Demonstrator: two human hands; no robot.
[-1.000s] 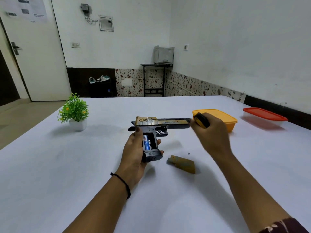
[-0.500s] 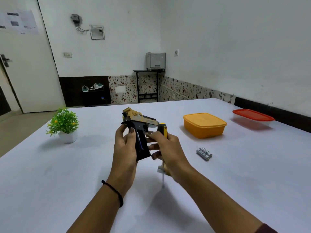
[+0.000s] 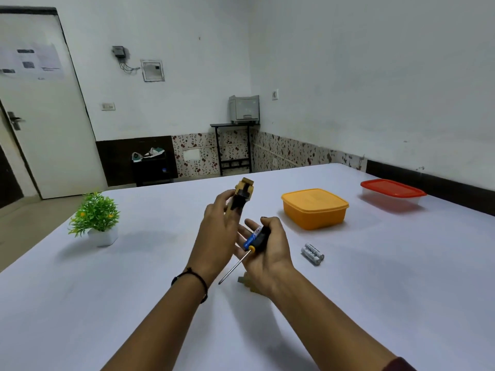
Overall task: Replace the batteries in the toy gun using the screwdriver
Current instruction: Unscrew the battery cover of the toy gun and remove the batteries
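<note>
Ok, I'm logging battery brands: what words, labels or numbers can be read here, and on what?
None can be read.
Blue battery in the right hand, beside the screwdriver: white print, blurred.
Batteries on the table: dark print, too small.
Papers on the door: dark blocks, blurred.
Toy gun in the left hand: no print shows.

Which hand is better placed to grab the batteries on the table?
Likely the right hand: the batteries lie nearer it, though it holds the screwdriver; the left hand grips the toy gun.
</note>
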